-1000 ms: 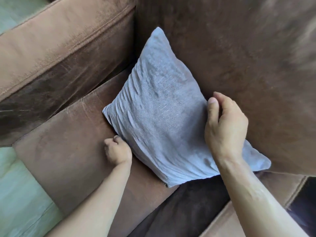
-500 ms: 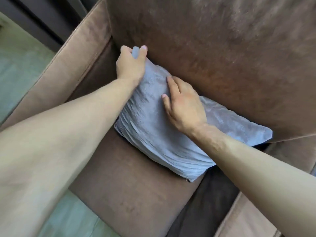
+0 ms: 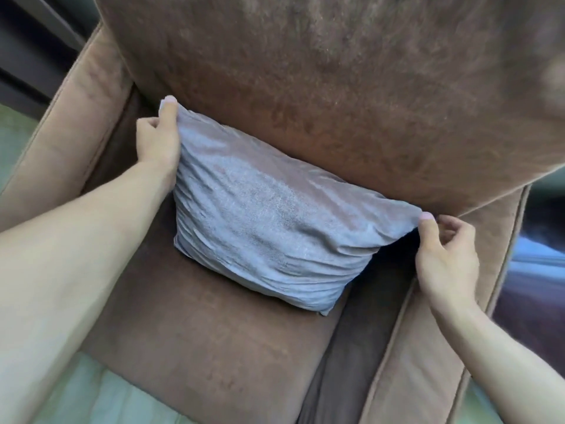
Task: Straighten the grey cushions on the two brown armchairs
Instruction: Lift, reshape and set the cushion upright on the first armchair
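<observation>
The grey cushion (image 3: 275, 221) leans on the brown armchair (image 3: 351, 102) backrest, its base on the seat. The left hand (image 3: 157, 139) pinches its upper left corner; the right hand (image 3: 444, 258) pinches the upper right. Its long axis runs between both hands, dipping rightward, so levelling probably means raising the right corner.

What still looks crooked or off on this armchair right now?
The grey cushion sits askew: its top edge slants down from the left hand to the right hand, each pinching an upper corner. Its fabric is creased along the lower edge. The armchair shows no damage.
</observation>
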